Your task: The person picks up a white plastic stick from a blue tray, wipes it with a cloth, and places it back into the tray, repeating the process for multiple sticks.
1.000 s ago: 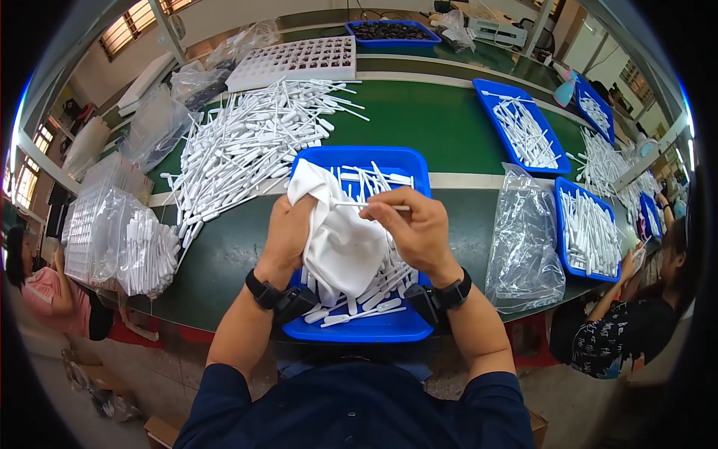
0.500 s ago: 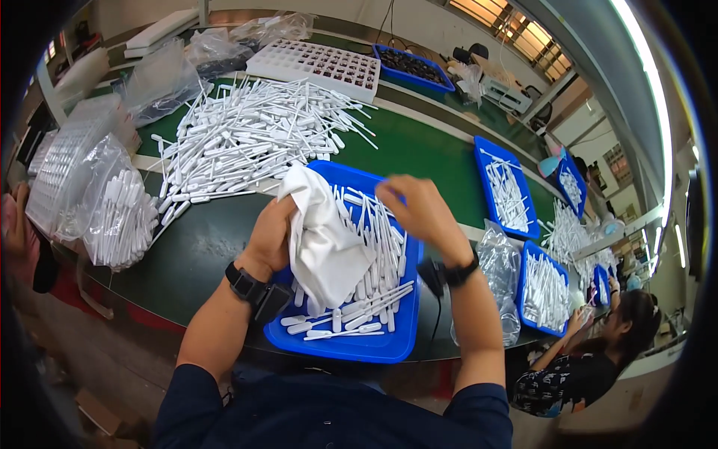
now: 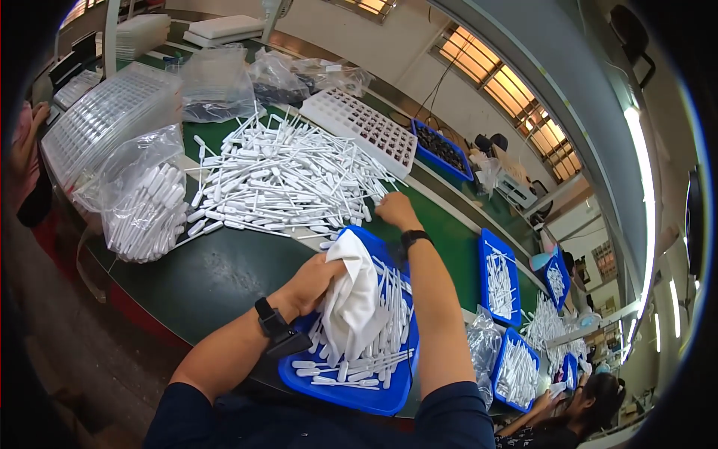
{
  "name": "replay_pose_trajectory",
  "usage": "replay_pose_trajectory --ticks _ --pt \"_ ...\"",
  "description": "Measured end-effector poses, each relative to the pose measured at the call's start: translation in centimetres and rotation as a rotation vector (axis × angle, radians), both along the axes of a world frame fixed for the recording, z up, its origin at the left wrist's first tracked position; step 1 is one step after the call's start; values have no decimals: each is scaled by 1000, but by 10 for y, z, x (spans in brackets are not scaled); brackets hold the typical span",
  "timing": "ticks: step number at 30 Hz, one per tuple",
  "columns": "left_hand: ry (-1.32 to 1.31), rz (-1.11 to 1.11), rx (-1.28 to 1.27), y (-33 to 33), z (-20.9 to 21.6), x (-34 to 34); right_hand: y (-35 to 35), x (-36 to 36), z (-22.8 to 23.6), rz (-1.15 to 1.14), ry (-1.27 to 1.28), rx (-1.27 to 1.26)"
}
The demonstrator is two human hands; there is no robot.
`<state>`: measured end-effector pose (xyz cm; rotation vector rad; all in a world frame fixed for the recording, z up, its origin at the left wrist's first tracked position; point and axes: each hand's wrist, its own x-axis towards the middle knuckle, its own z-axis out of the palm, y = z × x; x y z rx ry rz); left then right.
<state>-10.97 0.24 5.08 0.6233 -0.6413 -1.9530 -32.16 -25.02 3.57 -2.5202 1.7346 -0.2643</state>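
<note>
My left hand (image 3: 313,284) is closed on a white cloth (image 3: 351,295), which hangs over a blue tray (image 3: 389,404) of white plastic droppers (image 3: 393,303). The cloth covers part of those droppers. My right hand (image 3: 398,212) is stretched out to the right edge of a big heap of loose white droppers (image 3: 277,176) on the green worktop. Its fingers are bent inward and touch or nearly touch the heap. What they hold, if anything, is hidden behind the hand.
Left of the heap are a plastic bag of droppers (image 3: 146,213) and stacked clear trays (image 3: 112,120). Behind it lies a white foam rack (image 3: 359,131) with dark pieces. More blue trays (image 3: 499,280) of droppers stand on the right, near a seated co-worker (image 3: 580,408).
My right hand has moved from above the blue tray out to the heap's right edge. The left hand still grips the cloth over the tray. The view has shifted and tilted.
</note>
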Motion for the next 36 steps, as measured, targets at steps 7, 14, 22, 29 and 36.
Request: replay_pose_trajectory --ticks 7,14,22,29,36 --pt "-5 44 2 3 3 -2 126 -21 69 -129 -682 269" --pt "-206 -43 -230 10 5 -36 274 13 65 -2 -1082 269" --pt "-174 188 -215 3 34 -52 312 3 65 28 -943 245" --pt "-78 196 -163 11 21 -57 311 2 53 -1 -962 296" --pt "-445 -13 -258 7 1 -49 308 -5 51 90 -1098 192"
